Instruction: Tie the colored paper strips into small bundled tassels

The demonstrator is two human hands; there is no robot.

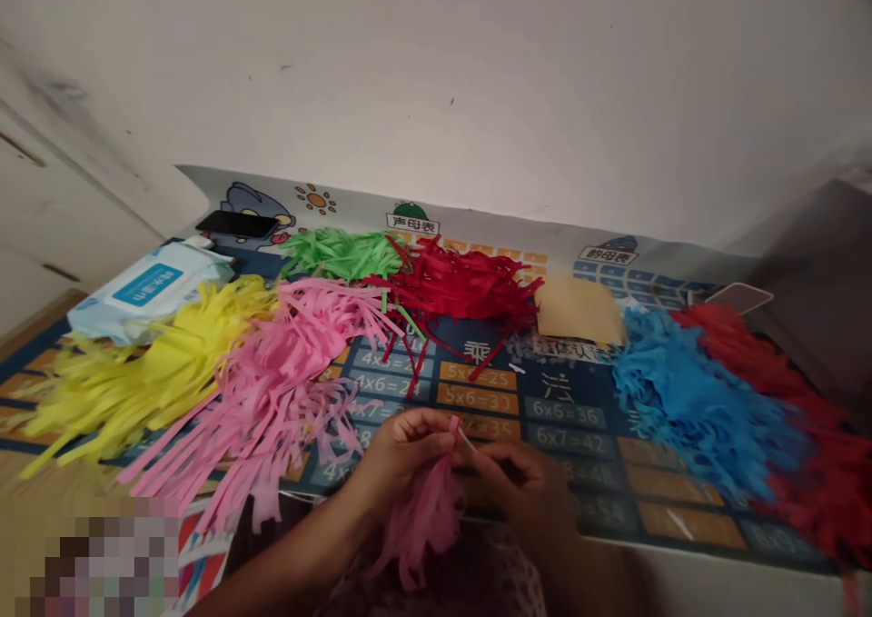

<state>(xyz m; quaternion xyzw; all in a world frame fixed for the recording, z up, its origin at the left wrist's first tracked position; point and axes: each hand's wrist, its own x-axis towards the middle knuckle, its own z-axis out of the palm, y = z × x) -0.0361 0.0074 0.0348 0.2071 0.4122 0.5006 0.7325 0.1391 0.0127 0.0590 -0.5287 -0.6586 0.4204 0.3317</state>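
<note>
My left hand (407,449) is closed on a small pink fringed tassel (431,512), pinching it near its looped top. The strips hang below my fingers over my lap. My right hand (528,490) pinches a thin white strip (468,441) that reaches to the top of the tassel; whether it is string, tape or a tie I cannot tell. Left of my hands lies a pile of pink fringed strips (272,372), overlapping a yellow fringed pile (156,363). Both hands are at the near edge of the table mat (586,508).
Green (344,252) and red fringe piles (460,281) lie along the back. A tan sheet (579,310) is beside blue fringe (701,399) and more red fringe (810,435) on the right. A wipes pack (153,285) and a dark phone (237,224) are at the left, below the wall.
</note>
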